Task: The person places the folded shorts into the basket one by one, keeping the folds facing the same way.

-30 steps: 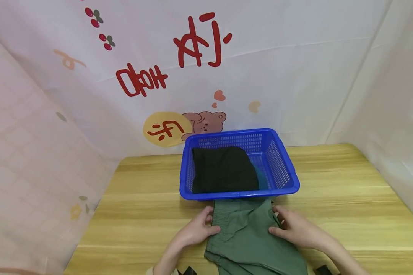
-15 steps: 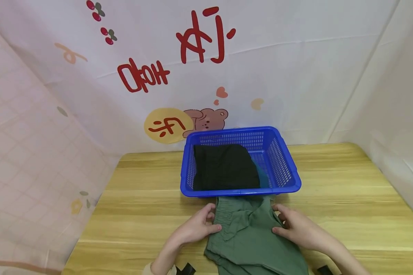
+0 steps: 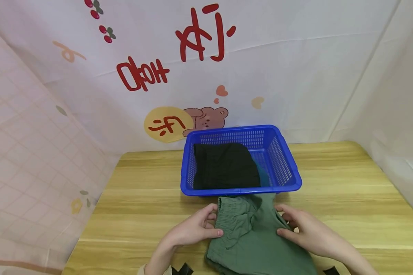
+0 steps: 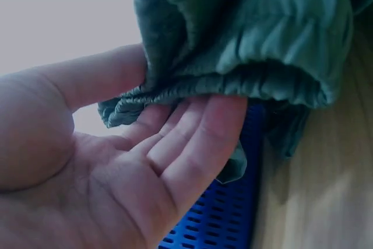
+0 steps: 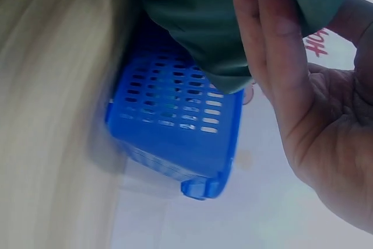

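Dark green pants [image 3: 261, 240] with a gathered elastic edge lie folded in front of the basket, between both hands. My left hand [image 3: 197, 228] pinches their left side, thumb on top and fingers beneath; in the left wrist view the gathered cloth [image 4: 285, 56] sits between thumb and fingers. On the opposite side my right hand [image 3: 303, 231] pinches the fabric the same way. The right wrist view shows its fingers [image 5: 285, 56] under the green cloth. The upper edge of the pants reaches the front of the blue plastic basket [image 3: 242, 190].
Inside the basket lies a folded black garment [image 3: 227, 168] at the left, with a teal cloth [image 3: 263, 175] partly showing beside it. The basket stands at the back of the wooden table [image 3: 141, 206]. A printed white curtain [image 3: 296, 76] hangs behind and along both sides.
The green pants and both hands have shifted slightly to the right, and the upper cloth has lifted a little toward the basket. The head view has tilted slightly.
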Demonstrator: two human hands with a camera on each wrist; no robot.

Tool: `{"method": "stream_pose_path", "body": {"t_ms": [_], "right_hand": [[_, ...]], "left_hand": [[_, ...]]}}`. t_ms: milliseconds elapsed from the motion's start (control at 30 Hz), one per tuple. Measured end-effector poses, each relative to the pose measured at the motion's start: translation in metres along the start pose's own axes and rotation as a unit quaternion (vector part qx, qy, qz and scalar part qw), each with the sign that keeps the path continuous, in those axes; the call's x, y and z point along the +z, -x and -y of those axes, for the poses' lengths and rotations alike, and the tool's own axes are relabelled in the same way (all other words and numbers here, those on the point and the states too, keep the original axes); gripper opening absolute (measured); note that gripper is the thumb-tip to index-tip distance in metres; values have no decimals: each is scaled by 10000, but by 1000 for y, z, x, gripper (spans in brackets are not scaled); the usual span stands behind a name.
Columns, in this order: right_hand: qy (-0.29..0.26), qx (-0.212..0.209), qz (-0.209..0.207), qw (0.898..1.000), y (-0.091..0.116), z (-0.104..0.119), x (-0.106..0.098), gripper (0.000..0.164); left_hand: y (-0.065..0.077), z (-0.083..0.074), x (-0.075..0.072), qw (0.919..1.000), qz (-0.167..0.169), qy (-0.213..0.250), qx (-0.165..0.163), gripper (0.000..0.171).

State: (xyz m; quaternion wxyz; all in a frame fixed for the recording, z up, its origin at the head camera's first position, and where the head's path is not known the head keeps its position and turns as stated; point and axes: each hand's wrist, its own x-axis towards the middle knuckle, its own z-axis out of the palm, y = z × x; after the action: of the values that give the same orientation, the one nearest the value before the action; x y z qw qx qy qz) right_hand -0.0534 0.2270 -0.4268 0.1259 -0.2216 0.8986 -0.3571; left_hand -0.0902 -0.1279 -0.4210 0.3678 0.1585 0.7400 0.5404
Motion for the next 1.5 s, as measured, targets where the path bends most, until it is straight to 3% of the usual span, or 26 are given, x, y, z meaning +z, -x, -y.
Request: {"method": "stream_pose_path", "body": {"t_ms": [200,333,433,533,733,867,1067,1267,1500], "right_hand": [[-155,79,-28,9998,8,8,-8,55],[-360,64,-272,9990,12,13,-11,56],[-728,1,-572,9957,15,16,-11,55],[-1090,-129,-1050,9884,16,18,-10,54],[-1428,-236,-1905,9709,10,23,-9,53],[-1671,-212,-2283,9589,7,24,-8,50],[-1873,76,-2533,9491,0,26,-12,49],[-1741,-47,-2652,9483,-12,31,-26,45],[-1577,-158,-2761,9480,-33,45,-53,40]], "left_hand": [[9,-3,-7,9989,256,226,333,51],[14,-6,-11,9969,313,429,585,34],[17,-9,-13,9956,263,508,739,36],[20,-11,-14,9942,59,547,923,35],[23,-14,-11,9874,-532,578,1371,54],[21,-14,-7,9803,-864,713,1629,48],[22,-17,-2,9682,-1442,854,1859,38],[20,-29,-4,9624,-1825,900,1802,58],[22,-54,-19,9568,-2237,705,1719,65]]}}
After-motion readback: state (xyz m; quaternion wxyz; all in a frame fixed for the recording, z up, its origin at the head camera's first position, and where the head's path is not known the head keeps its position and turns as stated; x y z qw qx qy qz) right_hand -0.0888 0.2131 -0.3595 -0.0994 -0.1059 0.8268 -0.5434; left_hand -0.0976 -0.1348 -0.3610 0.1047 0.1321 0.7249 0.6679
